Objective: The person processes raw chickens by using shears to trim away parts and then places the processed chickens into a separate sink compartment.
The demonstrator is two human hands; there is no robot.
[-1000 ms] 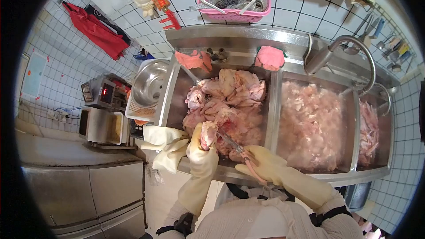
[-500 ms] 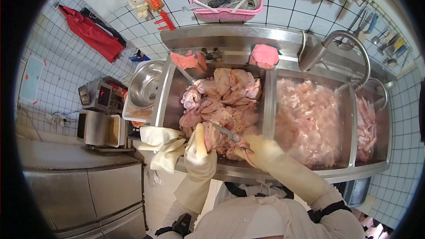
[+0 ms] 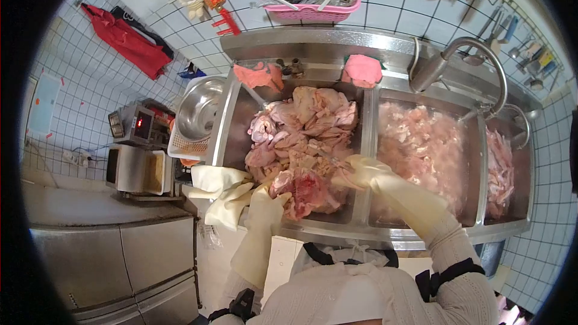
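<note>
In a cream rubber glove, my left hand (image 3: 265,204) grips an opened chicken (image 3: 310,192) at the front of the left basin, its red inside facing up. My right hand (image 3: 368,172), gloved the same way, is closed round the pinkish-red handles of a pair of scissors (image 3: 345,174). The blades point left over the heap and are hard to make out. Behind both hands, whole raw chickens (image 3: 307,108) lie piled in the left basin.
Cut meat soaks in the middle basin (image 3: 421,162), with more pieces in the narrow right basin (image 3: 500,168). A curved faucet (image 3: 497,72) rises behind them. Spare gloves (image 3: 220,195) lie on the left rim near a steel bowl (image 3: 198,111). Pink cloths (image 3: 362,71) sit along the back ledge.
The chicken in my left hand now shows its red inside. My right hand and the scissors have moved up and slightly right, while my left hand has shifted slightly left.
</note>
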